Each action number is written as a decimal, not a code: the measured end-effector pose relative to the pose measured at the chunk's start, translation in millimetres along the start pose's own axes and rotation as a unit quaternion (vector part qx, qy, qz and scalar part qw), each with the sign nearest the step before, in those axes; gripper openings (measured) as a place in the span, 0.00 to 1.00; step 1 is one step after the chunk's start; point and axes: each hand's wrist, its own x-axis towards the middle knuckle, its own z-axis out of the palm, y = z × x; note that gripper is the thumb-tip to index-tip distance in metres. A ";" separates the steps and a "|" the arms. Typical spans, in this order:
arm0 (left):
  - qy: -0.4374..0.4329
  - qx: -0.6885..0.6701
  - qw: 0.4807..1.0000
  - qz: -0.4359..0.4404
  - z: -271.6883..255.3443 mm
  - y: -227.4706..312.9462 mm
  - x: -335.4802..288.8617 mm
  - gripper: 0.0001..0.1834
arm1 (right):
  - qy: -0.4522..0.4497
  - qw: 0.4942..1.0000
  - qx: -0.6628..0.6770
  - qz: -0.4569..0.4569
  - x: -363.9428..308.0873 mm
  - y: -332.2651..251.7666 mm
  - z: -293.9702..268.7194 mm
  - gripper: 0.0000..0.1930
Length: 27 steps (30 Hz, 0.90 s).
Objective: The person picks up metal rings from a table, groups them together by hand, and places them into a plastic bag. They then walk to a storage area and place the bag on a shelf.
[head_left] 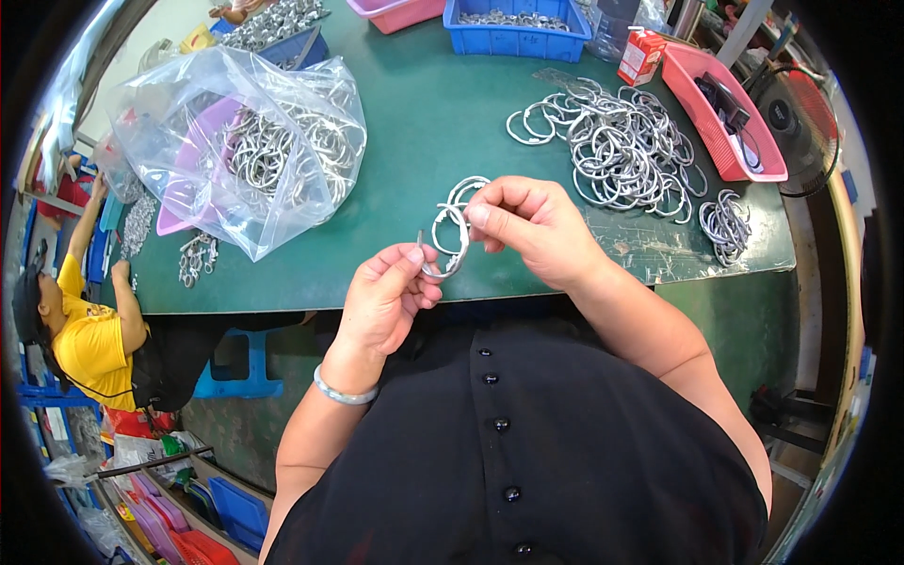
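Just above the near edge of the green table, my left hand point(381, 292) pinches an open silver metal ring point(460, 247) by its lower side. The fingers of my right hand point(541, 231) are closed in a pinch at the ring's upper right side, partly hiding it. Beyond it, another silver ring point(439, 229) shows behind the first one, close to my right fingertips; whether it is held or lies on the table I cannot tell. To the right, a large heap of similar rings point(621, 146) lies loose on the table.
A clear plastic bag point(330, 188) of rings covers a purple basin point(184, 193) at left. A small ring bundle point(725, 226) lies at right, near a pink basket point(692, 94) and a fan point(800, 122). A blue bin point(513, 42) stands behind. A person in yellow point(94, 344) sits at left.
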 end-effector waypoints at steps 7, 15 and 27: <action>-0.029 -0.014 0.991 0.130 8.3 35.5 -23.1 0.07 | -0.010 0.894 -0.426 -0.140 6.9 26.4 -22.5 0.06; -0.085 -0.064 0.990 0.088 3.2 44.6 -20.9 0.09 | 0.048 0.740 -0.632 -0.226 19.7 38.9 -17.3 0.06; -0.212 -0.168 0.961 0.054 -7.0 46.8 -16.1 0.08 | -0.010 0.673 -0.720 -0.169 43.4 45.5 -24.8 0.07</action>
